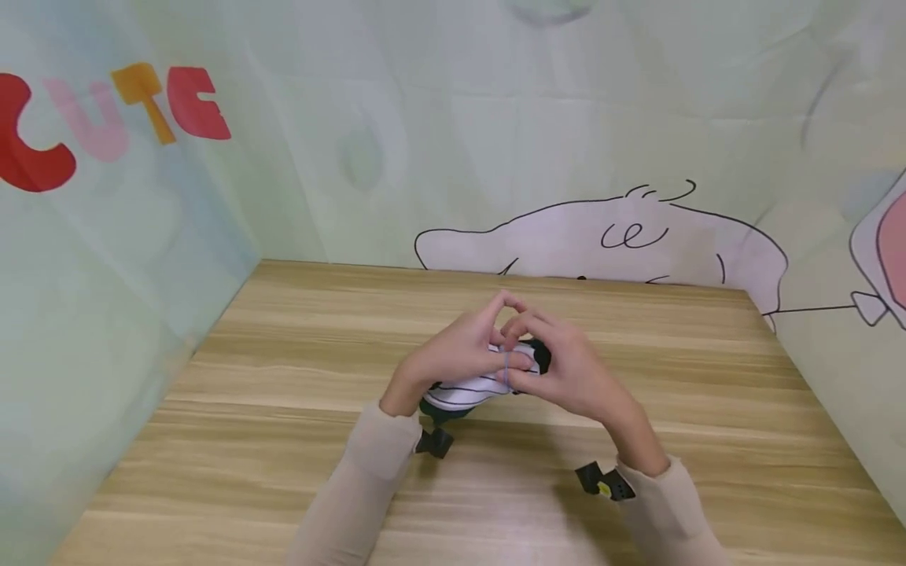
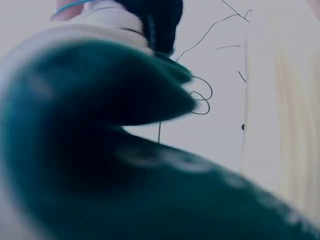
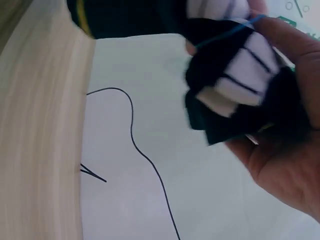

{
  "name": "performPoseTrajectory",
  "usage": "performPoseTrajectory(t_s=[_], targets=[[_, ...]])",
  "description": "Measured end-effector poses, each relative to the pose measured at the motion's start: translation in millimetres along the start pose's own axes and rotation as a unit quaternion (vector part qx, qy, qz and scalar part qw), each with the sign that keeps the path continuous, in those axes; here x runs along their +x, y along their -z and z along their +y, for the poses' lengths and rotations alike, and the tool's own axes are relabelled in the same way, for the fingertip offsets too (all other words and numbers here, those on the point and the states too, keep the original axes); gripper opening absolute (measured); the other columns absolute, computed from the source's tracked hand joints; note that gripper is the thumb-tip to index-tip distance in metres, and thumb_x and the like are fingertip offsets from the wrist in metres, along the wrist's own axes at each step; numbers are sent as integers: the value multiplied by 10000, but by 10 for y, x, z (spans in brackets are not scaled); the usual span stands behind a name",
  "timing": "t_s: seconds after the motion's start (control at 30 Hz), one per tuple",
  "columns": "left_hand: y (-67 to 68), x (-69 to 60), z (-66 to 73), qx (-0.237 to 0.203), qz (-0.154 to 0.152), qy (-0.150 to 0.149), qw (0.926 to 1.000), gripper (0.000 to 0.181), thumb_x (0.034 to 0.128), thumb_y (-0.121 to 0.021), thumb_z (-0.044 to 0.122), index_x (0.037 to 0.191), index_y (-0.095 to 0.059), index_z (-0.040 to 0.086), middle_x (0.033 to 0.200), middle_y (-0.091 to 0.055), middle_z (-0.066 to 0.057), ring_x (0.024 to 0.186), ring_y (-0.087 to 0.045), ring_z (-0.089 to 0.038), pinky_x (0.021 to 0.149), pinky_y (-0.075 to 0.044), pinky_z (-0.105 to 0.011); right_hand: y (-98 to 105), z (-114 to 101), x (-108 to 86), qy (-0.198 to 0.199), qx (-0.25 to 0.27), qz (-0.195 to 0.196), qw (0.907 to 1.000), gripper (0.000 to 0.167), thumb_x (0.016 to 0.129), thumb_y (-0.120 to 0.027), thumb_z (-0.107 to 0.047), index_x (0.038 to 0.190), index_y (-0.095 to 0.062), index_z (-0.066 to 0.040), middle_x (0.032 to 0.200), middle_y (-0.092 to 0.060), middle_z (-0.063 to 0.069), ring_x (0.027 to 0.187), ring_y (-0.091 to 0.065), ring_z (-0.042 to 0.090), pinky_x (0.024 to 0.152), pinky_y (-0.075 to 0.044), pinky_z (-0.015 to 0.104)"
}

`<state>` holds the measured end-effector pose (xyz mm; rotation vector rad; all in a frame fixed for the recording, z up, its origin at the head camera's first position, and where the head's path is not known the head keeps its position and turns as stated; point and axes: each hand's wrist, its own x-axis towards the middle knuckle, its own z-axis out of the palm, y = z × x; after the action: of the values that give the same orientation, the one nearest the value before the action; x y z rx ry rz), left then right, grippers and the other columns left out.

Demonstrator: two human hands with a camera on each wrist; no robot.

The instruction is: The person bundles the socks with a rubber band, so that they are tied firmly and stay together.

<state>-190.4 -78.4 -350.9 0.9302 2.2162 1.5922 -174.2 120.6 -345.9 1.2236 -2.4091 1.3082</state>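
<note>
A bunched-up cloth garment (image 1: 467, 391), white with dark stripes and dark green parts, is held between both hands above the table. A thin blue rubber band (image 1: 506, 369) runs across its narrow middle. My left hand (image 1: 456, 350) grips the cloth from the left, thumb along the band. From the other side my right hand (image 1: 576, 373) holds the cloth's dark end, its fingertips meeting the left ones near the band. Dark green folds (image 2: 90, 150) fill much of the left wrist view. In the right wrist view, fingers and thumb surround the striped bundle (image 3: 250, 70).
The wood-grain table (image 1: 283, 346) lies beneath the hands. Behind and beside it hangs a pale printed backdrop (image 1: 396, 141) with a cartoon drawing and coloured letters. Small black devices (image 1: 605, 481) sit at both sleeve cuffs.
</note>
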Motion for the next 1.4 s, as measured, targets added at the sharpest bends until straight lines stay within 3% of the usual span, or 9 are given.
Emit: performPoseTrajectory(t_s=[0.07, 0.13, 0.27, 0.43, 0.6, 0.77, 1.03, 1.23, 1.4], targets=[[0, 2, -8, 99, -27, 59, 9999, 537, 933, -731, 263, 1334, -381, 190, 809, -704, -14, 626, -645, -137, 619, -495, -272, 42, -4, -19, -232, 42, -172, 9996, 347, 806, -839, -106, 1013, -563, -141, 1062, -616, -14, 1041, -608, 188, 835, -497, 355], [18, -7, -8, 79, -28, 136, 9999, 504, 963, -689, 299, 1349, -386, 186, 771, -711, -18, 633, -656, -155, 620, -500, -291, 92, -5, -40, -540, 25, -223, 9983, 388, 812, -841, -107, 1038, -527, -130, 1030, -605, 17, 889, -580, 184, 747, -501, 335], [65, -39, -11, 18, 122, 175, 9998, 348, 1022, -590, 279, 1317, -467, 142, 928, -733, -35, 755, -685, -188, 679, -521, -328, 166, 2, -75, -1008, 143, -17, 9948, 387, 829, -827, -92, 1061, -518, -101, 960, -586, 68, 768, -565, 202, 588, -502, 292], [101, -75, -18, 505, 422, -2, 9978, 259, 1067, -491, 229, 1219, -628, 72, 1012, -669, -41, 841, -607, -151, 744, -489, -301, 169, 9, -75, -878, 288, 496, 9945, 284, 873, -766, -29, 1040, -537, -47, 980, -609, 107, 799, -624, 215, 604, -558, 287], [143, -100, -14, 461, 481, -104, 9977, 302, 1086, -433, 225, 1141, -670, 46, 969, -657, -51, 794, -610, -158, 713, -503, -308, 174, -1, -72, -593, 192, 922, 9938, 271, 863, -751, 33, 1021, -548, -54, 962, -615, 84, 778, -623, 208, 592, -558, 279], [214, -139, -50, 551, 272, 103, 9981, 238, 1060, -507, 229, 1095, -684, 75, 901, -656, -15, 765, -606, -152, 684, -491, -292, 157, 17, -46, -498, 179, 917, 9944, 267, 858, -759, 27, 1017, -564, -62, 977, -624, 74, 782, -624, 199, 590, -556, 283], [378, -205, -147, 840, -360, 533, 9944, 263, 1034, -531, 266, 984, -708, 78, 753, -620, 3, 645, -586, -131, 586, -470, -271, 67, 118, -6, -837, 48, 808, 9932, 199, 903, -733, -36, 1030, -582, -61, 990, -622, 71, 829, -601, 196, 648, -534, 302], [542, -331, -220, 1119, -800, 872, 9867, 307, 973, -613, 401, 1018, -668, 102, 839, -632, -10, 788, -605, -156, 716, -499, -310, 139, 192, -60, -1146, -135, 804, 9901, 186, 919, -722, -61, 1045, -586, -59, 1000, -630, 88, 863, -590, 210, 677, -520, 328], [650, -492, -326, 1479, -822, 1267, 9774, 337, 939, -665, 387, 1142, -639, 120, 1027, -623, -17, 978, -560, -194, 852, -473, -350, 199, 322, -141, -1712, 10, 282, 9848, 179, 957, -690, -137, 1077, -580, -62, 1024, -624, 122, 869, -614, 231, 673, -552, 310]])
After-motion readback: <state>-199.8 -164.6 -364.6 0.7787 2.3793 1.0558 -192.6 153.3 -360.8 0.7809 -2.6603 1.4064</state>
